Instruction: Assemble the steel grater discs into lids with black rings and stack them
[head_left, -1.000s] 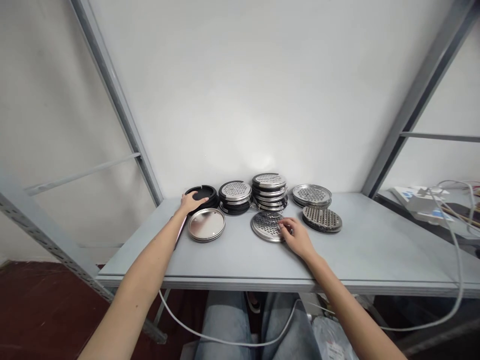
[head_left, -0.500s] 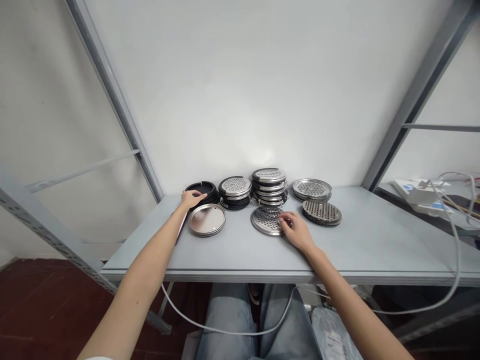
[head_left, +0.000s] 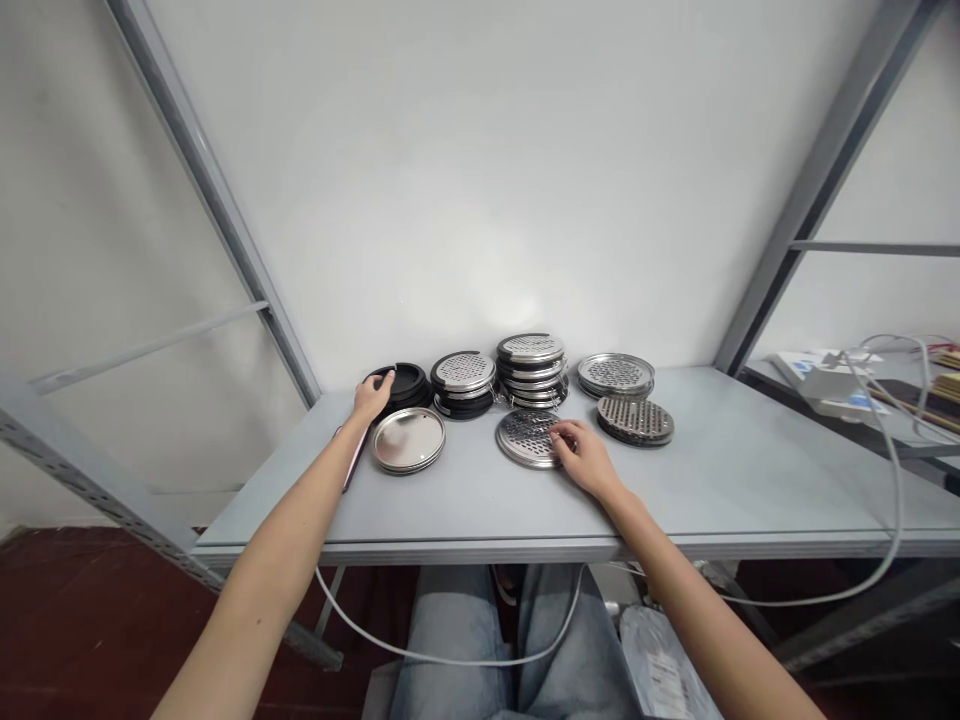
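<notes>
Head view: black dish (head_left: pixel 407 381) at left fingers (head_left: pixel 385 383), perforated lid (head_left: pixel 523 440) under right fingers (head_left: pixel 565 431)
Fingers: right curled; pinch unclear on both
Stacks (head_left: pixel 463 371): one black, six metal-topped

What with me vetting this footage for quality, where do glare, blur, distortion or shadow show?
All in the head view: soft glare on the wall; reflections on the plain metal disc; fine detail soft around the right hand and perforated disc; left upright and right upright leaning outward, likely partly wide-angle distortion; dark shadow beneath the table.
</notes>
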